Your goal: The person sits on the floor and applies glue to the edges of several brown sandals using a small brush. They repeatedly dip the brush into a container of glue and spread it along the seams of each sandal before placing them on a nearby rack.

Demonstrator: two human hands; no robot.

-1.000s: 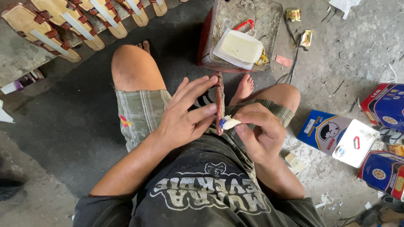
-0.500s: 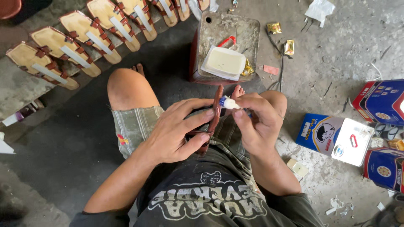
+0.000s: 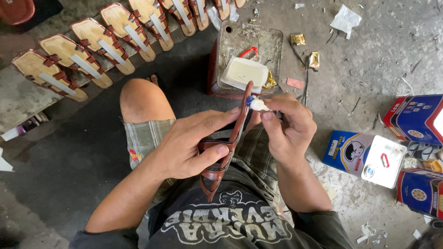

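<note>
My left hand (image 3: pixel 196 145) grips a brown strapped sandal (image 3: pixel 225 147) held on edge over my lap, its toe pointing away from me. My right hand (image 3: pixel 286 127) pinches a small white glue tube (image 3: pixel 256 104) with a blue tip. The tip touches the sandal's edge near the toe. My bare knees show on either side of the sandal.
A row of several tan sandals (image 3: pixel 99 44) with brown straps lies along the upper left. A metal tin (image 3: pixel 244 55) with a white tub (image 3: pixel 244 74) on it stands ahead of my knees. Blue and white cans (image 3: pixel 364 154) sit at the right on the concrete floor.
My left hand has closed around the sandal and tilted it more upright. The tube's tip has moved up the sandal's edge toward the toe.
</note>
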